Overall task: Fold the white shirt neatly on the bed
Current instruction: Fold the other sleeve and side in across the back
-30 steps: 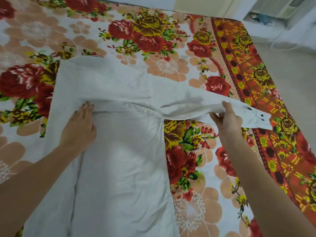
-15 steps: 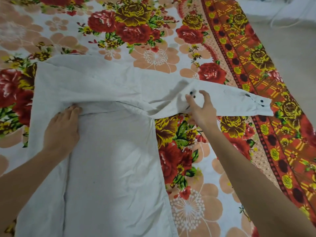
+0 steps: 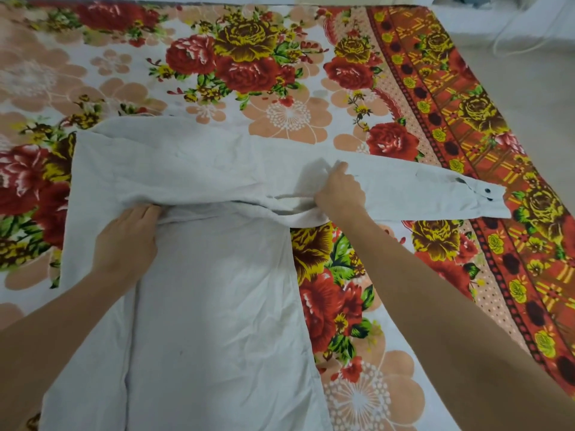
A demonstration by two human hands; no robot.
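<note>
The white shirt [image 3: 214, 306] lies spread on the flowered bed sheet [image 3: 280, 88], its body running toward me. One long sleeve [image 3: 435, 194] stretches out to the right, its cuff with dark buttons at the far end. My left hand [image 3: 127, 241] lies flat on the shirt's body, fingertips tucked under a folded-over edge of cloth. My right hand [image 3: 339, 194] grips the sleeve near where it joins the body, fingers curled into bunched fabric.
The bed's right edge with a red and orange patterned border [image 3: 497, 244] runs diagonally. Beyond it is pale floor [image 3: 535, 98] with a white cable [image 3: 510, 42]. Open sheet lies beyond the shirt.
My right hand slid left along the sleeve, from near the cuff to its base, and closed on the fabric. The left hand stayed pressing the shirt's body.
</note>
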